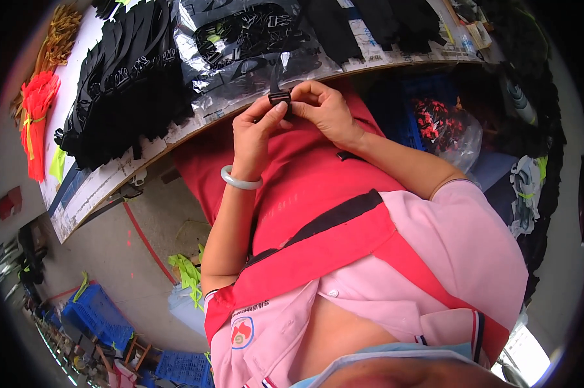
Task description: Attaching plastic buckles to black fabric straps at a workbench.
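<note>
At the table's near edge, both my hands meet at a small black plastic buckle (279,98). My left hand (255,129), below a pale bangle, pinches it with thumb and fingertips from the left. Thumb and bent fingers of my right hand (329,115) close on its right side. A black webbing strap (276,72) runs up from the buckle over the plastic bag. Just beyond the hands lies this open clear bag (211,81), holding many loose black buckles (243,35). The strap's path through the buckle is partly hidden by my fingers.
Black straps with buckles (127,77) are heaped at the table's left, beside a red-orange bundle (38,110). More black straps (330,29) lie at the back. Under the table at right, a clear bag (457,132) holds red and black pieces. Blue crates (98,313) stand on the floor.
</note>
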A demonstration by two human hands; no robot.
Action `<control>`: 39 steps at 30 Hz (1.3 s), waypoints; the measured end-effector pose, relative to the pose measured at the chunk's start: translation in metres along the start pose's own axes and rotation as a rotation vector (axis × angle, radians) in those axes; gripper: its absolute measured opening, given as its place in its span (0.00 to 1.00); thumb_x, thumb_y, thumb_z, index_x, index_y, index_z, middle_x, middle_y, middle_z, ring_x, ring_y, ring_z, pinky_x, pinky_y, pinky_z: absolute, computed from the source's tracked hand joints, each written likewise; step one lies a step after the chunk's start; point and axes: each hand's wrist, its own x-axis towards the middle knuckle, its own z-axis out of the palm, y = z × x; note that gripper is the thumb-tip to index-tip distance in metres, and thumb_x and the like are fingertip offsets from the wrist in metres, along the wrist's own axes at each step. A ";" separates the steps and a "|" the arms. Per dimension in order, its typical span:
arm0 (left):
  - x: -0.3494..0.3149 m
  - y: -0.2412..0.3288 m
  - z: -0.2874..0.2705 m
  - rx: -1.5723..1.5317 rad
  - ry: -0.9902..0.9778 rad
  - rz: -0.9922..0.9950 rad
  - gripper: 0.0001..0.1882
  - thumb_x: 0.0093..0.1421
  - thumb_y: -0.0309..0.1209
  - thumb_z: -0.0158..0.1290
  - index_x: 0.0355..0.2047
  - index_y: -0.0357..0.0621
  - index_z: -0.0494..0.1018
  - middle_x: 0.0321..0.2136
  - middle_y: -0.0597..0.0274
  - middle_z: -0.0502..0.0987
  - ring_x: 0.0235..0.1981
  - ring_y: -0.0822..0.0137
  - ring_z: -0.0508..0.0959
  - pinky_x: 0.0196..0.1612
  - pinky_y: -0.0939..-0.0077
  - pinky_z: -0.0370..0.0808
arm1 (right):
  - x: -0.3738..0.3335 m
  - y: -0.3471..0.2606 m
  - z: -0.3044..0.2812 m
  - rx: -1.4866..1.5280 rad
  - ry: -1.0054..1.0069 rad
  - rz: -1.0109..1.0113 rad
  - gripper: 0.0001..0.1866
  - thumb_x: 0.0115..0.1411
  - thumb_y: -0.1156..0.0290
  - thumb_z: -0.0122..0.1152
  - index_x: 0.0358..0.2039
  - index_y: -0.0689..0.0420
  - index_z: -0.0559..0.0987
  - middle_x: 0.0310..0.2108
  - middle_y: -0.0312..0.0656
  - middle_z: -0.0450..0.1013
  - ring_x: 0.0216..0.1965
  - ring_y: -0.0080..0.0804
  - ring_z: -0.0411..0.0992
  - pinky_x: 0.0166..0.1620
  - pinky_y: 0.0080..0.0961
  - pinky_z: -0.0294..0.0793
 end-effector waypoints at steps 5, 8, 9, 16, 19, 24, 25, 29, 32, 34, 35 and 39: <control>-0.011 -0.008 -0.024 0.204 0.055 0.107 0.07 0.58 0.21 0.56 0.37 0.33 0.78 0.34 0.66 0.78 0.33 0.77 0.75 0.35 0.83 0.74 | 0.014 -0.006 0.001 0.153 -0.159 0.333 0.12 0.63 0.64 0.57 0.42 0.59 0.75 0.28 0.30 0.71 0.27 0.12 0.67 0.28 0.10 0.67; -0.028 -0.006 -0.037 0.730 -0.150 0.250 0.08 0.54 0.21 0.58 0.35 0.32 0.77 0.28 0.62 0.76 0.29 0.74 0.75 0.34 0.82 0.70 | 0.027 -0.013 0.001 -0.015 -0.380 0.378 0.15 0.63 0.60 0.57 0.39 0.59 0.79 0.24 0.29 0.71 0.21 0.11 0.64 0.24 0.09 0.63; -0.035 -0.006 -0.043 0.799 -0.156 0.160 0.10 0.53 0.23 0.59 0.36 0.32 0.77 0.27 0.59 0.76 0.27 0.69 0.75 0.32 0.78 0.70 | 0.036 -0.022 0.005 -0.031 -0.380 0.326 0.14 0.63 0.60 0.57 0.37 0.59 0.80 0.24 0.29 0.72 0.21 0.11 0.64 0.24 0.09 0.62; -0.053 0.003 -0.095 0.968 0.187 0.435 0.10 0.53 0.23 0.59 0.37 0.34 0.78 0.35 0.59 0.78 0.31 0.65 0.77 0.35 0.77 0.73 | 0.091 -0.124 -0.055 -0.086 -0.144 -0.061 0.10 0.66 0.64 0.53 0.40 0.57 0.77 0.23 0.34 0.73 0.17 0.14 0.64 0.20 0.11 0.63; -0.051 0.021 -0.086 0.407 0.404 0.266 0.07 0.59 0.23 0.56 0.37 0.33 0.78 0.32 0.62 0.79 0.30 0.75 0.77 0.32 0.83 0.74 | 0.071 -0.086 0.001 -0.302 -0.328 0.084 0.10 0.65 0.62 0.55 0.39 0.55 0.78 0.19 0.30 0.72 0.12 0.10 0.58 0.17 0.07 0.56; -0.041 0.025 -0.069 0.141 0.332 0.291 0.10 0.63 0.25 0.52 0.42 0.30 0.76 0.31 0.60 0.79 0.29 0.74 0.78 0.32 0.81 0.77 | 0.025 -0.040 0.056 -0.219 -0.562 0.343 0.11 0.65 0.64 0.54 0.37 0.59 0.77 0.18 0.33 0.72 0.12 0.10 0.61 0.15 0.09 0.57; -0.043 0.024 -0.070 0.141 0.340 0.290 0.10 0.63 0.25 0.52 0.42 0.30 0.76 0.31 0.60 0.79 0.29 0.74 0.78 0.32 0.81 0.77 | 0.023 -0.040 0.059 -0.198 -0.528 0.390 0.11 0.65 0.64 0.54 0.37 0.59 0.77 0.18 0.34 0.72 0.11 0.10 0.61 0.14 0.09 0.56; -0.042 0.022 -0.075 0.098 0.370 0.310 0.11 0.63 0.25 0.51 0.43 0.30 0.75 0.34 0.59 0.79 0.30 0.73 0.78 0.33 0.81 0.77 | 0.019 -0.031 0.061 -0.128 -0.491 0.500 0.10 0.65 0.65 0.54 0.37 0.59 0.76 0.16 0.37 0.72 0.08 0.12 0.59 0.10 0.09 0.54; -0.040 0.019 -0.073 0.130 0.434 0.365 0.11 0.62 0.23 0.52 0.44 0.31 0.75 0.34 0.61 0.78 0.29 0.75 0.77 0.31 0.82 0.77 | 0.016 -0.028 0.065 -0.045 -0.448 0.530 0.11 0.65 0.66 0.53 0.39 0.61 0.75 0.16 0.37 0.73 0.09 0.13 0.61 0.12 0.11 0.58; -0.038 0.015 -0.071 0.199 0.464 0.397 0.11 0.62 0.22 0.52 0.44 0.32 0.75 0.34 0.63 0.78 0.29 0.75 0.77 0.31 0.82 0.76 | 0.016 -0.026 0.067 0.010 -0.416 0.535 0.12 0.65 0.65 0.54 0.40 0.61 0.74 0.16 0.37 0.72 0.09 0.13 0.62 0.12 0.11 0.58; -0.037 0.011 -0.071 0.336 0.497 0.457 0.12 0.61 0.21 0.53 0.44 0.32 0.75 0.34 0.63 0.78 0.29 0.75 0.77 0.32 0.81 0.76 | 0.016 -0.024 0.069 0.049 -0.426 0.495 0.13 0.64 0.65 0.54 0.42 0.61 0.74 0.17 0.37 0.73 0.10 0.13 0.63 0.13 0.11 0.58; -0.042 0.005 -0.072 1.062 0.468 0.771 0.13 0.57 0.19 0.55 0.44 0.34 0.75 0.37 0.58 0.77 0.37 0.68 0.77 0.38 0.76 0.75 | 0.027 -0.016 0.078 -0.043 -0.374 0.211 0.19 0.64 0.63 0.57 0.53 0.56 0.70 0.21 0.36 0.74 0.12 0.13 0.66 0.13 0.07 0.58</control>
